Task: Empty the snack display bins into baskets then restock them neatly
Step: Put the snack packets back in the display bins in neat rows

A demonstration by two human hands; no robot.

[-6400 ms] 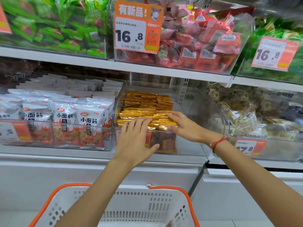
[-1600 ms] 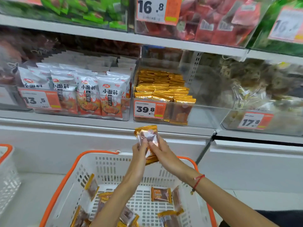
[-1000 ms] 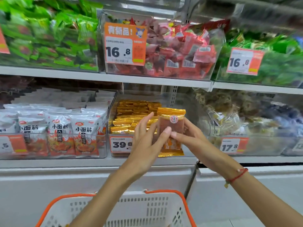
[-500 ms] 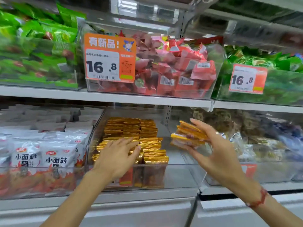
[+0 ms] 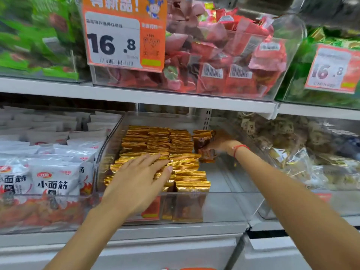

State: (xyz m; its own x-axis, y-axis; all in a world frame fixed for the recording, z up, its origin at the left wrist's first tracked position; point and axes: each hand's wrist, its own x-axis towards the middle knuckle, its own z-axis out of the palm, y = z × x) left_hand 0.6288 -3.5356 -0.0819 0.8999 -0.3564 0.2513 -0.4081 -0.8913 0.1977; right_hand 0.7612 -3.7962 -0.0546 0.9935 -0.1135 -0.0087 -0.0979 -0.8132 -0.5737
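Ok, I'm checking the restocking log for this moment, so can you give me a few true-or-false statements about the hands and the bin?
1. The right hand holds gold packets at the back of the clear bin. True.
2. The left hand grips a packet. False: it lies flat on the gold rows.
3. The red packets sit on the shelf above. True.
4. The gold bin is full across. False: its right side is bare.
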